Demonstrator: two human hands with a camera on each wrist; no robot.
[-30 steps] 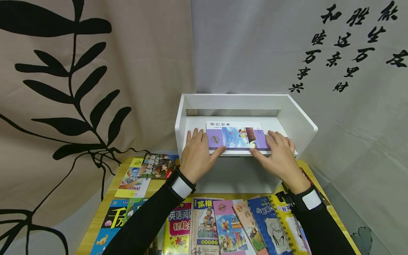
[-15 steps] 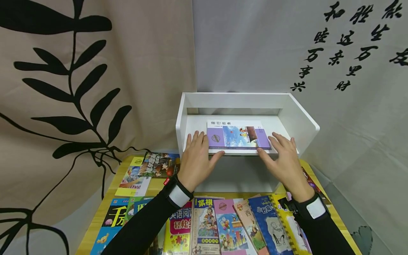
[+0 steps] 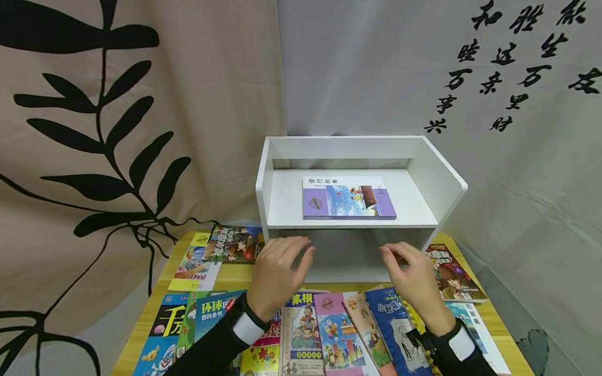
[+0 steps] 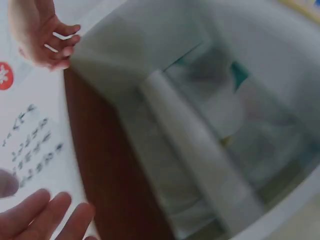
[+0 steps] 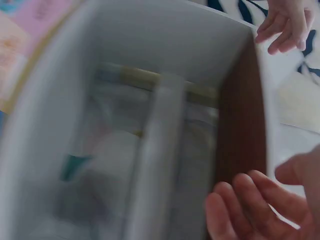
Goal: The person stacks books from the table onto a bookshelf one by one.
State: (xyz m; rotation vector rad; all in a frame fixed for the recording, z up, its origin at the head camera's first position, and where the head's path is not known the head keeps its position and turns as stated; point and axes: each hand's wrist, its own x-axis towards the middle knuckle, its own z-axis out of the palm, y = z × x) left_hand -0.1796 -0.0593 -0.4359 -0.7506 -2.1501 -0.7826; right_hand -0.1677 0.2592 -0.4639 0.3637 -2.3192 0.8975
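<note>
A purple-edged book (image 3: pixel 349 198) with a sky-blue cover picture lies flat on the upper shelf of a small white bookshelf (image 3: pixel 291 183), near its front edge. Thin layered edges show along its front side. My left hand (image 3: pixel 280 269) hovers before the lower left of the shelf, fingers loosely bent, holding nothing. Level with it on the right, my right hand (image 3: pixel 416 279) hangs with relaxed fingers and holds nothing. Both wrist views look into the shelf's lower compartment; the left hand's fingers (image 4: pixel 50 215) and the right hand's fingers (image 5: pixel 245 205) show there, bent and bare.
Several books lie in a row along the table's front, among them a blue book (image 3: pixel 397 329) and a pink book (image 3: pixel 342 334). A dark-covered book (image 3: pixel 235 244) lies left of the shelf, another dark book (image 3: pixel 453 274) right of it. The yellow table (image 3: pixel 141 334) shows at its edges.
Both hands have let go of the purple-edged book's sides and drawn back toward the body, below the shelf's front edge. The book stays on the upper shelf.
</note>
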